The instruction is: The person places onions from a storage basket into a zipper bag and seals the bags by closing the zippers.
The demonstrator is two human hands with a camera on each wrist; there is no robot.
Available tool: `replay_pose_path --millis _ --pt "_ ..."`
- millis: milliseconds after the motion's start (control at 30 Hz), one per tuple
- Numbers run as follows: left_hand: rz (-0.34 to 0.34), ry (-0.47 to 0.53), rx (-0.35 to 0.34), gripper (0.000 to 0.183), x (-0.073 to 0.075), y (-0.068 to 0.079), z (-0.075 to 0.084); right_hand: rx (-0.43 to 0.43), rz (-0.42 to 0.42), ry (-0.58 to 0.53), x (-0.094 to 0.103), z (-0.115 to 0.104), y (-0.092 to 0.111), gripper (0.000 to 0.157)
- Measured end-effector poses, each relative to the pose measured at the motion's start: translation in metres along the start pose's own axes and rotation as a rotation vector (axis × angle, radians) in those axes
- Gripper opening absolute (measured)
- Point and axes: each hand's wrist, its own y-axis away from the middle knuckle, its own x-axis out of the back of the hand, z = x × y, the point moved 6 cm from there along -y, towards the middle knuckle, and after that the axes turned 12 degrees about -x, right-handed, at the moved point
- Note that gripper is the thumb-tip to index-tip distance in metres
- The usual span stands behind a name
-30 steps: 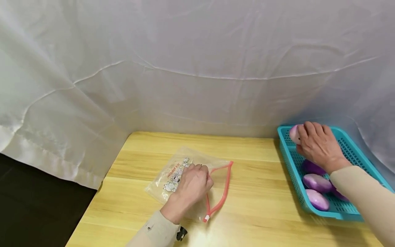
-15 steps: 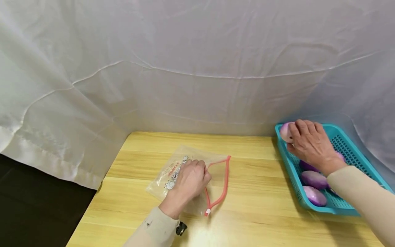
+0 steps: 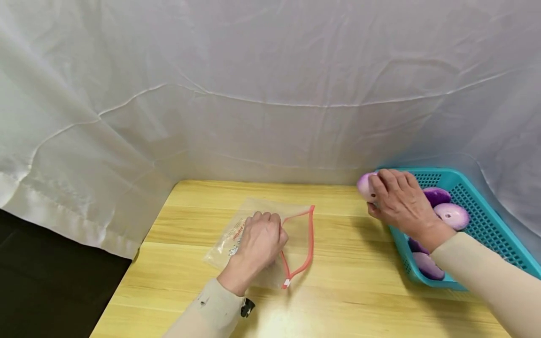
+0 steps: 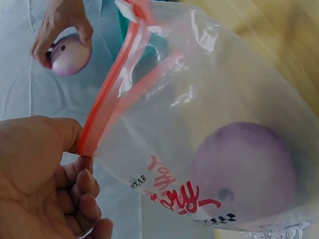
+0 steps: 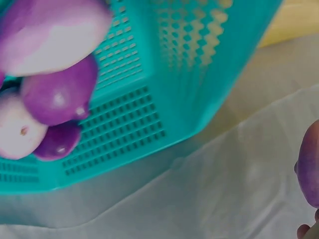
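My left hand (image 3: 258, 241) pinches the red zip edge of a clear plastic zip bag (image 3: 299, 234) between thumb and fingers. The bag's mouth gapes toward the right, with a white slider (image 3: 286, 283) at its near corner. In the left wrist view, a purple-and-white round fruit (image 4: 244, 174) shows inside the bag, behind red lettering. My right hand (image 3: 401, 204) grips a purple-and-white oval fruit (image 3: 366, 187) with a small dark spot at its end. It hangs just past the left rim of the teal basket (image 3: 503, 239); in the right wrist view only part of this fruit (image 5: 311, 167) shows.
Several more purple fruits (image 5: 60, 94) lie piled in the basket, partly hidden by my right arm. The wooden table (image 3: 338, 300) stretches between bag and basket. A pale cloth (image 3: 270, 136) hangs behind the table, close to the basket.
My right hand has carried the fruit leftward, from over the basket to beyond its left rim. My left hand stays at the bag, whose mouth has shifted slightly up.
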Motion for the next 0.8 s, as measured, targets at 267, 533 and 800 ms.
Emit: replay_pose_path --millis 267,533,800 --pt "0.081 -0.104 -0.061 0.029 0.005 0.0 0.002 0.016 -0.073 -0.036 -0.001 -0.039 -0.006 0.062" --pt "0.141 -0.108 -0.057 0.027 0.017 -0.002 -0.001 0.022 -0.105 -0.105 -0.01 -0.081 -0.005 0.063" --pt "0.125 -0.034 -0.004 0.029 0.027 -0.004 -0.005 0.059 -0.047 -0.18 -0.008 -0.127 -0.01 0.059"
